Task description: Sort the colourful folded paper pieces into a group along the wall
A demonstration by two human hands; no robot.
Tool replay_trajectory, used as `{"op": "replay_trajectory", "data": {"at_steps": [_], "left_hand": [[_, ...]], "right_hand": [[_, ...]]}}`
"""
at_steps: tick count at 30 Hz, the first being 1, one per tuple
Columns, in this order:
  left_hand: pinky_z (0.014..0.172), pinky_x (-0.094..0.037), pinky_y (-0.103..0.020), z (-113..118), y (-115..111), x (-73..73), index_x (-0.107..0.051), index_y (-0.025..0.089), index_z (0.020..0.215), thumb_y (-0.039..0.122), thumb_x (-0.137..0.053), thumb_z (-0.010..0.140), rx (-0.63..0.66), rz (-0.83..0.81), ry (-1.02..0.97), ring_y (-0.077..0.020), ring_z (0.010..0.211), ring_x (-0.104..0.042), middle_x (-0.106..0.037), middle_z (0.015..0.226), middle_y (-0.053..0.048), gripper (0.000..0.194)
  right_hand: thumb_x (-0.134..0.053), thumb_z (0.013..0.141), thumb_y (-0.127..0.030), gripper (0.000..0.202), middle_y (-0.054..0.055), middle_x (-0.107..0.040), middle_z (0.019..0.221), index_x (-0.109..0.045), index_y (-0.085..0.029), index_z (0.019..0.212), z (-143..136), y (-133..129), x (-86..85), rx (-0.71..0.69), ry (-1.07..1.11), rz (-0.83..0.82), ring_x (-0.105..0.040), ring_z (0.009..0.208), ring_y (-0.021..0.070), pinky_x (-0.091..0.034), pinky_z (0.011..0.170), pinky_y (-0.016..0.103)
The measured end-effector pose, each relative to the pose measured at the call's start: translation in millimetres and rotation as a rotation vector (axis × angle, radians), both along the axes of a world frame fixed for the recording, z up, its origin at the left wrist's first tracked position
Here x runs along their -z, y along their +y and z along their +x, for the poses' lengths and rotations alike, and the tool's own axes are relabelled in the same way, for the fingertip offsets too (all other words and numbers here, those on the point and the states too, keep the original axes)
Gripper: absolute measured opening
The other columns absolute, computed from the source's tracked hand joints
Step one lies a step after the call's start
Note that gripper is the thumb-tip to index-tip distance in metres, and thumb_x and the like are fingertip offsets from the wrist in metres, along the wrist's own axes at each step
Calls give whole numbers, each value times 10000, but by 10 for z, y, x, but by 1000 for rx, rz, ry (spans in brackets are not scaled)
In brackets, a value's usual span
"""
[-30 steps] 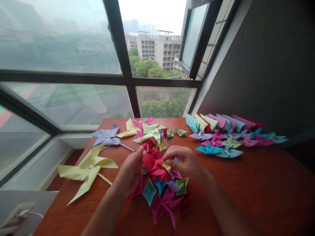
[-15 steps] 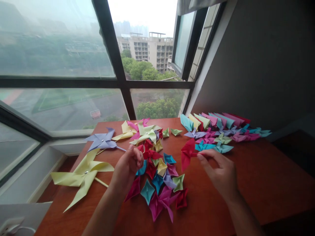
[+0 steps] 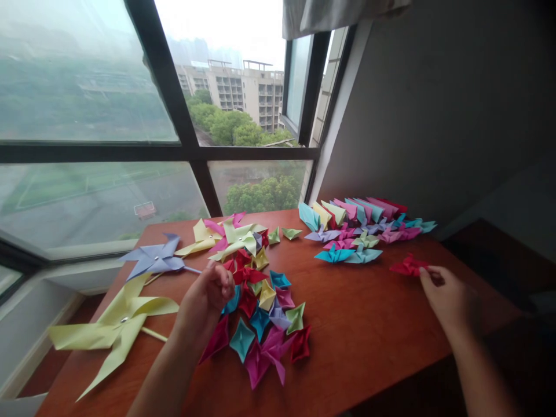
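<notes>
Pinched between the thumb and fingers of my right hand (image 3: 449, 298) is a red origami crane (image 3: 408, 265), at the right of the table. It is low over the wood; whether it touches the surface I cannot tell. My left hand (image 3: 208, 286) is loosely curled beside the cluster of folded paper boats, with nothing showing in its fingers. Among these are a teal boat (image 3: 242, 340), a green boat (image 3: 296, 318) and a cream boat (image 3: 266, 295). Beyond the red crane, to its left, lie a blue crane (image 3: 333, 255) and a pale teal crane (image 3: 364, 255).
A yellow pinwheel (image 3: 124, 321) and a lavender pinwheel (image 3: 156, 259) lie at the left; more pinwheels are behind. Folded paper planes (image 3: 309, 216) stand in a row at the back right. A magenta folded paper star (image 3: 266, 354) lies near the front. Windows border the wooden table (image 3: 347, 324).
My right hand has carried the red crane to the right and lowered it, away from the boats. The view has turned right; my left hand stays curled near the boats.
</notes>
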State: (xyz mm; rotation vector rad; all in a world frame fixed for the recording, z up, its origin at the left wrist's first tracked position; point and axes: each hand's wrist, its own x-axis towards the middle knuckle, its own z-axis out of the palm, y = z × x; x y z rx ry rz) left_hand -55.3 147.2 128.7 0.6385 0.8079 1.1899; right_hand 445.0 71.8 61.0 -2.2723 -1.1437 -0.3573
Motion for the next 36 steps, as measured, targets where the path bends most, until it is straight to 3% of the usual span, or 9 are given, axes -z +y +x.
{"op": "replay_trajectory", "data": {"at_steps": [12, 26, 36], "left_hand": [[497, -448, -193, -27, 15, 26, -621, 166, 599, 382, -726, 829, 16, 8, -12, -105, 508, -455, -533, 539, 14, 333], [491, -446, -194, -21, 9, -8, -616, 166, 585, 402, -751, 806, 0, 6, -5, -104, 502, -465, -527, 517, 16, 350], [495, -445, -193, -32, 18, 26, -615, 167, 593, 382, -733, 821, 9, 7, -21, -103, 504, -460, -525, 524, 15, 334]], "right_hand": [[-555, 829, -396, 271, 91, -743, 815, -723, -187, 872, -21, 440, 132, -62, -24, -7, -633, 700, 221, -377, 592, 303], [-547, 823, -434, 316, 110, -754, 845, -729, -182, 877, 13, 557, 154, -74, 42, 6, -670, 739, 243, -435, 641, 327], [-571, 793, -434, 305, 100, -759, 825, -735, -186, 863, 197, 506, 230, 8, 62, -29, -647, 701, 241, -369, 595, 322]]}}
